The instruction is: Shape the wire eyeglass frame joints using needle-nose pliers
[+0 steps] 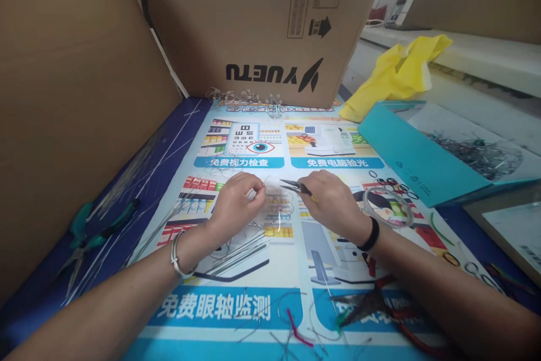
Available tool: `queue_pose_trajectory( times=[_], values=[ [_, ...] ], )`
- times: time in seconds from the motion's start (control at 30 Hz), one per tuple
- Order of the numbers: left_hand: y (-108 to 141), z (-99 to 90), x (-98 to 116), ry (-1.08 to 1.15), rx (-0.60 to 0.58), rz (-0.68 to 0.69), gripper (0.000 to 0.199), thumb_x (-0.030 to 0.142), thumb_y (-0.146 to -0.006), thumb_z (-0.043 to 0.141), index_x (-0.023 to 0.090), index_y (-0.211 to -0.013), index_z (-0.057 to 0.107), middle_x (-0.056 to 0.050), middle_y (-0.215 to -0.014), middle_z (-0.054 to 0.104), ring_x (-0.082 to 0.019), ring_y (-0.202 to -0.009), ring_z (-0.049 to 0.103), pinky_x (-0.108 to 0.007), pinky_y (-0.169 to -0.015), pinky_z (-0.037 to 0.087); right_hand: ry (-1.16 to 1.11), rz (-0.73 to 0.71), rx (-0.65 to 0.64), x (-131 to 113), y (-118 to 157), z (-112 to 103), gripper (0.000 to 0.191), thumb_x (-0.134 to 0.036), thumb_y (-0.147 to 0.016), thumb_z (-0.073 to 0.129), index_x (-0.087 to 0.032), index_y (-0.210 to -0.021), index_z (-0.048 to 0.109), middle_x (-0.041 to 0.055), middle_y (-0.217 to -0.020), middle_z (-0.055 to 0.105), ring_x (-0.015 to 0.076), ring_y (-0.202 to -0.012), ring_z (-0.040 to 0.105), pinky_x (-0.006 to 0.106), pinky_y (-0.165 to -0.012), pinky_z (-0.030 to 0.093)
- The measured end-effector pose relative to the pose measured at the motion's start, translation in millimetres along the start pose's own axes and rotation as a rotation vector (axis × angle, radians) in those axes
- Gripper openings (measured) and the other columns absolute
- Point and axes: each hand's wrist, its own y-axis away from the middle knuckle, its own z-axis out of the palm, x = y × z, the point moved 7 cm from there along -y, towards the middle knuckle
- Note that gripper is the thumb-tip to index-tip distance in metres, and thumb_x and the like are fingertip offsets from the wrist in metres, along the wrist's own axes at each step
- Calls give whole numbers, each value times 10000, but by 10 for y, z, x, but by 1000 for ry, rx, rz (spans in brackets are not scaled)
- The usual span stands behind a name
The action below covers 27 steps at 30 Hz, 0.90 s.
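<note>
My left hand (236, 203) is closed in a pinch, thumb against forefinger, on a thin wire (267, 179) whose fine end pokes out by the fingertips. Wrapped in the fingers of my right hand (333, 203) is a pair of needle-nose pliers (295, 186). Their jaws point left at the pinched wire, slightly parted and a little short of it. Below and between my hands, looped thin wires hang or lie over the printed sheet (291, 271); which, I cannot tell. Several straight wires (239, 254) lie beneath my left wrist.
Cardboard walls (253, 17) rise at the left and back, with wire pieces (274, 105) along the back one. Teal-handled pliers (80, 243) lie left, red-handled scissors (363, 304) front right. A blue box (422, 158) of tangled wires, a clear ring (409, 212) and yellow bag (393, 76) are right.
</note>
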Motion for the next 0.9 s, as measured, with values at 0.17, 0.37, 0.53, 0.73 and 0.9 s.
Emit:
queue_pose_trajectory(
  times=[0.17,0.37,0.53,0.73,0.9],
  values=[
    [11,-69,26,52,85,1,125,93,-758,529,179,-674,561,-13,-719,634,-145,-724,582,-301,-707,467,-546,262,-132,4,25,-38,242,-383,-865,447,-184,-797,568,9,-711,582,138,-650,518,250,-592,365],
    [28,-114,16,26,152,-32,138,108,-764,530,175,-644,543,-10,-696,626,-141,-704,574,-290,-677,457,-682,406,-213,-109,127,-5,381,-531,-757,562,-187,-920,584,-33,-629,526,118,-570,468,234,-516,339],
    [34,-77,-31,70,122,-102,134,129,-769,536,168,-642,551,-12,-695,625,-135,-692,567,-278,-659,449,-719,423,-262,-141,153,156,372,-515,-717,607,-185,-887,581,-30,-655,529,119,-599,469,234,-529,335],
    [36,-26,-60,155,48,-214,105,169,-781,543,170,-685,584,-6,-710,634,-125,-673,563,-263,-636,440,-938,447,-270,-125,136,233,195,-367,-769,555,-182,-715,531,-50,-607,461,90,-564,404,221,-524,319],
    [30,-5,-91,213,-16,-301,90,172,-788,536,175,-716,589,9,-699,630,-114,-653,556,-242,-607,431,-891,445,-222,-89,132,211,163,-334,-786,523,-182,-728,533,-41,-627,471,99,-589,411,232,-551,336]
  ],
)
